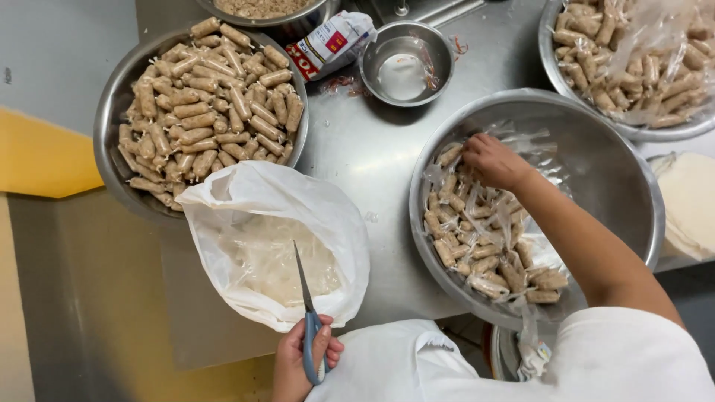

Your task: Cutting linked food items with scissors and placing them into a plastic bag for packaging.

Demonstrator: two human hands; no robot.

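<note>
**Right hand in sausage bowl, left hand gripping scissors**

Left hand [298, 357], bottom centre of frame, was curled tight around the grey-blue plastic handle of a pair of scissors [306, 313]. Thin steel blades were pressed together, pointing up-frame over the mouth of a white plastic bag [275, 238]. The bag was crumpled, semi-translucent, sagging open on the bench [357, 141], with clear film scraps piled inside.

Right hand [495, 160], centre right, reached down into a large round steel bowl [618, 171]. Fingers were bent and bunched on the wrapped sausages [477, 238]; cannot tell whether it actually pinched one. These were short, stubby tan cylinders in glossy clear wrap, heaped on the bowl's left side. The bowl's right side was bare brushed metal.

Upper left: a second steel bowl [108, 134], heaped with matte brown unwrapped sausages [208, 104], same stubby shape, its rim touching the white bag.

Top centre: a small shiny steel bowl [406, 63] holding clear liquid, with a red-and-white crumpled packet [328, 45] just beside it, to the left.

Upper right: a third large bowl [633, 126] of wrapped pieces with loose film on top. Right edge: a pale, flat stack of sheets [689, 201].

The bench was scuffed stainless steel. White sleeve [633, 357] at lower right.
</note>
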